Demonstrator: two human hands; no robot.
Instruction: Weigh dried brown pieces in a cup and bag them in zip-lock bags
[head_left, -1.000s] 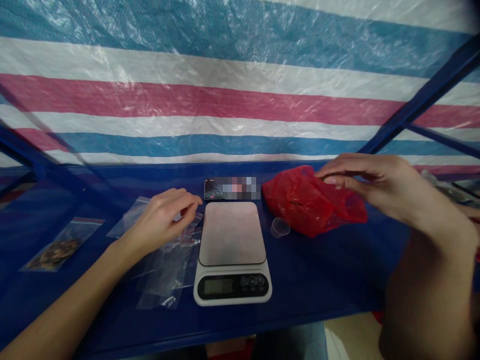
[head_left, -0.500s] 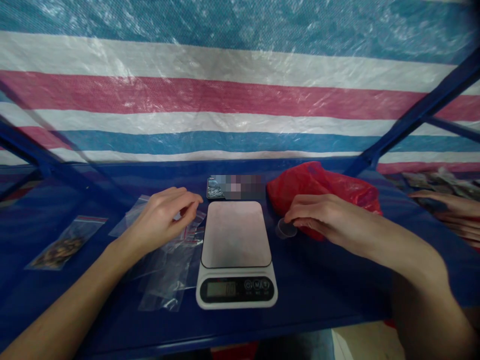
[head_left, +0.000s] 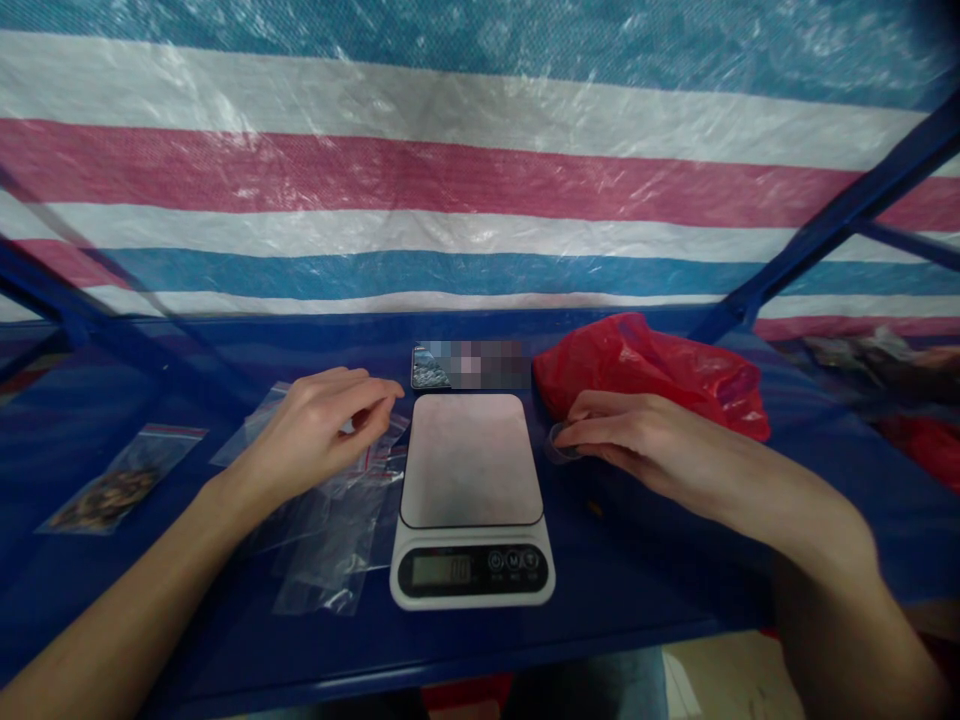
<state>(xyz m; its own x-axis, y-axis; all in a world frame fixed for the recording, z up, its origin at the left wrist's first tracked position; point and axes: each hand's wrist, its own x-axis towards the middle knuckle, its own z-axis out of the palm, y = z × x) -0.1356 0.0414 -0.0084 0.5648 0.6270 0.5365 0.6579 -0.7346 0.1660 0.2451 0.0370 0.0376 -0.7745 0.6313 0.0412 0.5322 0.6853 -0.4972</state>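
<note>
On the blue surface stands a white kitchen scale (head_left: pixel 472 460) with a bare weighing plate; its display seems to read zero. To its right, my right hand (head_left: pixel 626 430) pinches a small clear plastic cup (head_left: pixel 559 450) by the rim, close in front of a red plastic bag (head_left: pixel 652 370). A small brown piece (head_left: pixel 595 510) lies below that hand. My left hand (head_left: pixel 330 415) hovers left of the scale over several clear zip bags (head_left: pixel 330 550), its thumb and fingertips brought together with nothing visible between them.
A zip bag of brown pieces (head_left: pixel 112 490) lies at the far left. Behind the scale is a phone (head_left: pixel 429 368), partly blurred. Blue frame bars (head_left: pixel 810 230) rise at both sides, before a striped tarp (head_left: pixel 450 180). Another red bag (head_left: pixel 926 445) sits far right.
My right hand has shifted slightly left with the cup, which now looks more tilted. The small brown piece has come into sight. Another person's hand has left the right edge. The left hand hardly moved.
</note>
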